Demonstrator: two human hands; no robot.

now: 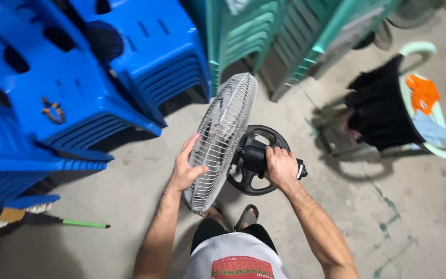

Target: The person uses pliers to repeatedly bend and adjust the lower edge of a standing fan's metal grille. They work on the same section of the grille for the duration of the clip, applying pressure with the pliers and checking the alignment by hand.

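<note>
Looking down from the head view, going left to right.

Far left: stacked blue plastic chairs (52, 88) fill the upper left corner; below them a green-tipped stick (84, 224) lies on the concrete floor (419, 217). Further right along the top, a stack of teal chairs (243, 36).

Centre: a pedestal fan, held off the floor between both hands. Its white wire grille (222, 135) stands roughly on edge, face turned toward the blue stacks, its plane running from upper right to lower left. Behind the grille sits the black motor housing (251, 155), and beyond that the round black base (259, 178).

Left hand (186, 168): palm flat against the front of the grille near its lower rim, fingers spread wide and curled lightly over the wires. Touching, not wrapped round anything.

Right hand (281, 166): fingers closed tight around the black neck just behind the motor, knuckles up. This hand carries the weight, as I judge it.

Key relation: the fan's axis, grille to motor, lies roughly left to right between the hands. Grille lies left of the right hand's grip; the left hand is nearer the grille, the right nearer the motor and base.

Below: sandalled feet (248, 216) just under the fan.

Right: a pale green chair (440, 129) draped with black cloth (380, 111) and an orange rag (423, 93), well apart from the fan.
</note>
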